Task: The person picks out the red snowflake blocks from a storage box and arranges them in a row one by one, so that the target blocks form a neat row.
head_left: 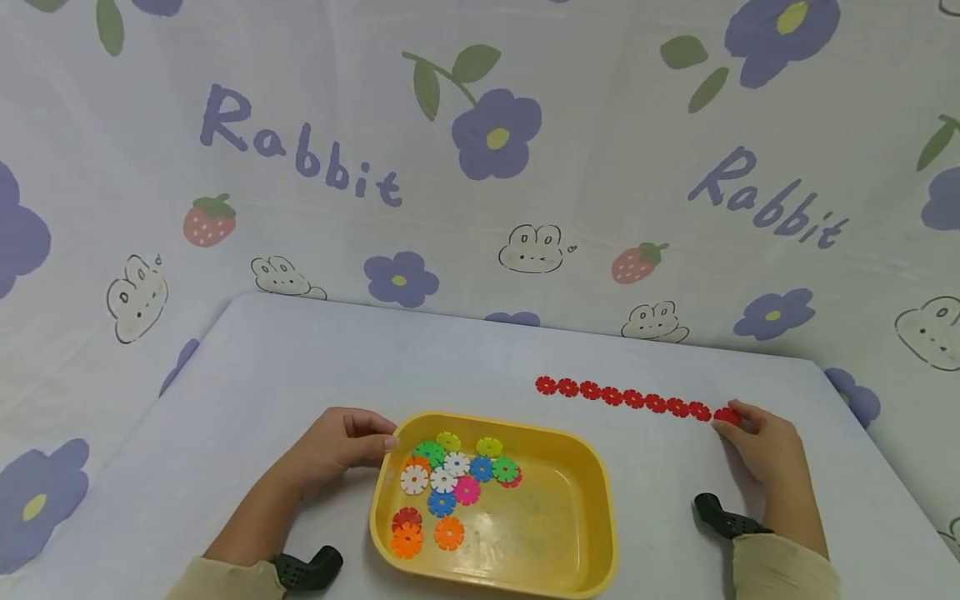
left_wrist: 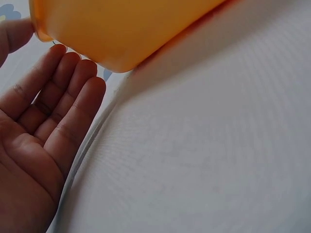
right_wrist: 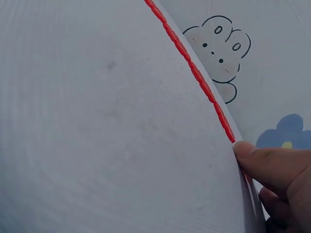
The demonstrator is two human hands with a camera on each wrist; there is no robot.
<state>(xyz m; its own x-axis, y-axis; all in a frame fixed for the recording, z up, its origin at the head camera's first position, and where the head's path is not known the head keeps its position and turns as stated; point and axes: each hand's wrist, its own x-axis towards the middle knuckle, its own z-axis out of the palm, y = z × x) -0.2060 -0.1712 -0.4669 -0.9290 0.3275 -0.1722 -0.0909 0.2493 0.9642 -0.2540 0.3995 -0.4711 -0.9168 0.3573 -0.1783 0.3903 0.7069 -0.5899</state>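
In the head view, a row of red notched plastic discs (head_left: 612, 396) runs across the white table, and its edge-on line (right_wrist: 201, 82) shows in the right wrist view. At the row's right end my right hand (head_left: 772, 446) holds one red disc (head_left: 725, 415) between thumb and index finger. That disc is mostly hidden in the right wrist view. My left hand (head_left: 333, 450) holds the left rim of a yellow plastic tray (head_left: 551, 517), thumb on the rim and fingers outside it. The tray contains loose discs of several colours, among them a white disc (head_left: 414, 479) and an orange disc (head_left: 449, 533).
The white table (head_left: 337, 358) ends at a patterned cloth backdrop (head_left: 315, 242) with flowers and rabbits. A black wrist device (head_left: 309, 570) sits on the left wrist, and another black device (head_left: 723, 518) on the right.
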